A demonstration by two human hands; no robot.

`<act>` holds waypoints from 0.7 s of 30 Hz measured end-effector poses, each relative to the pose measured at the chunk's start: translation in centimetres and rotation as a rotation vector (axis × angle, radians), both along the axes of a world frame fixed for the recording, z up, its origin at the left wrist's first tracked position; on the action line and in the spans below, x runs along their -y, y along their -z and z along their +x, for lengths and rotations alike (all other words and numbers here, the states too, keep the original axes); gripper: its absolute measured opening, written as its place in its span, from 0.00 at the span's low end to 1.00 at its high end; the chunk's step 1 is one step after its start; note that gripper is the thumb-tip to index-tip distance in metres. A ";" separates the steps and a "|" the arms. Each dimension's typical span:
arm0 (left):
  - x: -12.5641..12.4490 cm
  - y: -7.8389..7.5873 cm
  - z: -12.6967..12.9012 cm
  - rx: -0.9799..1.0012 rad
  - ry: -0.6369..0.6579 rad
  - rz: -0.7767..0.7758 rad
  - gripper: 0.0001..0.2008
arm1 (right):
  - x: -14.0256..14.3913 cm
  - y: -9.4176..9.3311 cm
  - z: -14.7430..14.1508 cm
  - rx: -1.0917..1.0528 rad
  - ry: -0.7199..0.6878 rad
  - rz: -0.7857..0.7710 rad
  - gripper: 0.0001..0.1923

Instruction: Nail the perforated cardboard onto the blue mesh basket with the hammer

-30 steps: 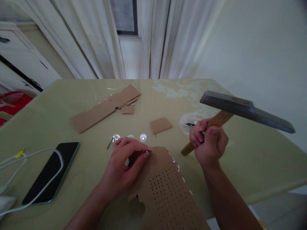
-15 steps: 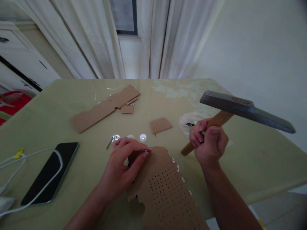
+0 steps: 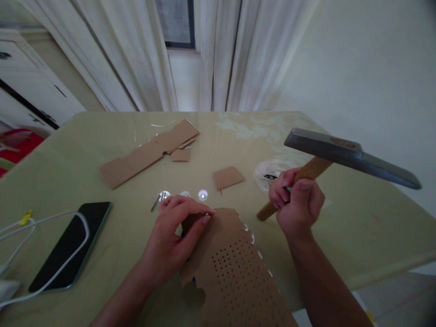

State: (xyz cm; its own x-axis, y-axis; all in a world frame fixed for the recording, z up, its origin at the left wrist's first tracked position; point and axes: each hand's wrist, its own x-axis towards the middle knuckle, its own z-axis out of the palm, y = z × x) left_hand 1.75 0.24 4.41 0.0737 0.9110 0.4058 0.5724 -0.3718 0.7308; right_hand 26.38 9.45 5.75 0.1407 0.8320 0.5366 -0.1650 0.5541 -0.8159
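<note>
No text is legible, the pale marks on the black item being too small.

brown cardboard: ragged edges, rows of small holes. hammer: wooden handle, grey metal head, held tilted, right of cardboard. tiny pale piece: pinched at cardboard's far end.

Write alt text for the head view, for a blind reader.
A person's right hand holds up a wooden-handled hammer while the left hand pinches a small pale object over a cardboard sheet with rows of holes. On the greenish table lie other cardboard pieces, a dark phone crossed by a white cable, and thin metal pieces.
</note>
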 end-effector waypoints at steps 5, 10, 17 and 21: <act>0.0 0.0 -0.1 -0.011 0.005 0.010 0.08 | 0.0 0.0 0.0 0.007 -0.009 0.014 0.21; -0.1 -0.1 0.0 -0.013 0.012 0.016 0.08 | 0.1 0.0 -0.1 0.023 0.006 -0.002 0.22; -0.2 0.1 -0.1 -0.046 0.018 0.027 0.08 | -0.1 0.0 0.0 0.001 -0.014 0.010 0.21; -0.2 0.1 -0.1 -0.085 -0.001 0.039 0.07 | -0.2 0.2 0.1 0.003 -0.013 0.000 0.22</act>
